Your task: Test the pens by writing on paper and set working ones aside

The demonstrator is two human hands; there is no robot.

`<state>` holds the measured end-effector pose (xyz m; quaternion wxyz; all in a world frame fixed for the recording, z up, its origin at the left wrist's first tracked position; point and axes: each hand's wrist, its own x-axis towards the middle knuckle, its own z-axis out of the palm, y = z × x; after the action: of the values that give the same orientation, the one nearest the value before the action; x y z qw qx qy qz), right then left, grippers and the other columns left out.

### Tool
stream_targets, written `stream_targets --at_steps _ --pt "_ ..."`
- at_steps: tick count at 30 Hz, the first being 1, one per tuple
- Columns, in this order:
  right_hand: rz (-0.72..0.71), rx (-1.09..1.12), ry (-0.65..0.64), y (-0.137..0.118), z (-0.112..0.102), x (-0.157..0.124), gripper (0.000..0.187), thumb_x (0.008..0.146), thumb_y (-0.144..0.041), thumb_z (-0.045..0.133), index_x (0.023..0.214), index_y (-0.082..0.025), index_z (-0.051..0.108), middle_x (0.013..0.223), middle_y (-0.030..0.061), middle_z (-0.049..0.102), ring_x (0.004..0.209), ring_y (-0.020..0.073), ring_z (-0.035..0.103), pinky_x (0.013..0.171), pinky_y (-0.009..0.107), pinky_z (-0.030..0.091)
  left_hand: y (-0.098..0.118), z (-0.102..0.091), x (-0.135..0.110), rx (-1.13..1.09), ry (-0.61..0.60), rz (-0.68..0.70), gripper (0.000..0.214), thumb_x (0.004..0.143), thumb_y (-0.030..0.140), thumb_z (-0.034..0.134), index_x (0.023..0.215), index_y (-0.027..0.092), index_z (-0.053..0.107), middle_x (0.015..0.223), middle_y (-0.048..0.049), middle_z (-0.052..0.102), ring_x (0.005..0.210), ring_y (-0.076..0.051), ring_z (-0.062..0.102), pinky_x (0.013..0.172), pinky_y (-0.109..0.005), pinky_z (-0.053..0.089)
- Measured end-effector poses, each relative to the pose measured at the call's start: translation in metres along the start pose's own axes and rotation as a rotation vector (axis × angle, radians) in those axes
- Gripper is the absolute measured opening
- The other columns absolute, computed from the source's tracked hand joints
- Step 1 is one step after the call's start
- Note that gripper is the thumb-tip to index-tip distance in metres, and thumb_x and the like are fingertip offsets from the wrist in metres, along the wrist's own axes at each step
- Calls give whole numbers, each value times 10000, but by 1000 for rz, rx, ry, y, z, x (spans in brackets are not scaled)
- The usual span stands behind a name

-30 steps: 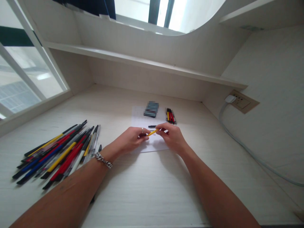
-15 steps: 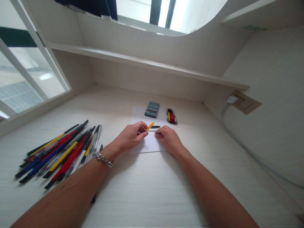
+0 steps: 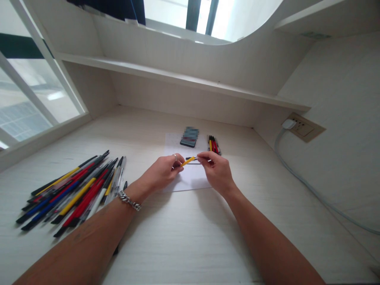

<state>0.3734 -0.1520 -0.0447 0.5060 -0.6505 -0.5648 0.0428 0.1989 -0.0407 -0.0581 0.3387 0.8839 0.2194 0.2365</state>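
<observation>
My left hand (image 3: 166, 170) pinches a yellow pen barrel (image 3: 187, 161) that slants up to the right. At the barrel's far end are the closed fingertips of my right hand (image 3: 218, 169); whatever they hold is too small to make out. Beneath both hands lies a white sheet of paper (image 3: 191, 181). A small black pen part (image 3: 187, 158) shows just behind the barrel, partly covered by it. A thin dark stick, like a refill (image 3: 193, 164), rests on the paper between the hands.
Many loose pens and pen parts (image 3: 74, 190) are heaped on the desk to the left. Behind the paper are a phone-like dark object (image 3: 189, 138), its face blurred, and a small row of pens (image 3: 214, 144). A cable (image 3: 292, 171) runs from the wall socket (image 3: 307, 127) on the right.
My right hand has risen from the paper to the end of the yellow barrel. The barrel has tipped lower, toward the right hand. My left hand has hardly moved.
</observation>
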Motion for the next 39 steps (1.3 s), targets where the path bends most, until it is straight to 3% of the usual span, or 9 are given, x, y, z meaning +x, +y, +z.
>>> stream_targets --at_steps 9,23,27,31,39 --pt "-88 -12 -51 -1 2 -3 133 883 -211 574 908 -207 704 906 38 719 820 160 649 748 271 497 0 0 -1 23 -27 6 160 831 199 549 968 201 631 859 -34 703 756 -165 651 703 -266 498" --pt "50 146 -119 5 3 0 170 831 -267 641 974 -218 721 937 43 726 821 168 654 710 268 514 4 -1 -1 24 -3 14 152 842 252 551 951 196 641 858 -35 693 742 -162 627 687 -264 476" --pt "10 -132 -113 19 -1 3 159 863 -213 589 942 -209 726 948 57 717 851 179 639 786 302 489 5 -3 0 34 12 5 151 845 280 550 944 199 630 845 -27 689 737 -164 621 696 -269 474" --pt "54 -421 -203 36 -4 5 176 846 -175 599 947 -211 738 987 77 697 934 208 604 854 332 439 6 -5 0 34 24 -2 140 842 278 540 918 195 624 834 -26 684 741 -166 619 712 -279 477" --pt "119 -558 -336 44 3 8 112 841 -224 609 831 -210 720 883 72 652 875 188 562 789 292 395 4 -6 0 60 39 -16 131 842 273 537 905 196 622 810 -25 683 737 -166 630 711 -282 482"
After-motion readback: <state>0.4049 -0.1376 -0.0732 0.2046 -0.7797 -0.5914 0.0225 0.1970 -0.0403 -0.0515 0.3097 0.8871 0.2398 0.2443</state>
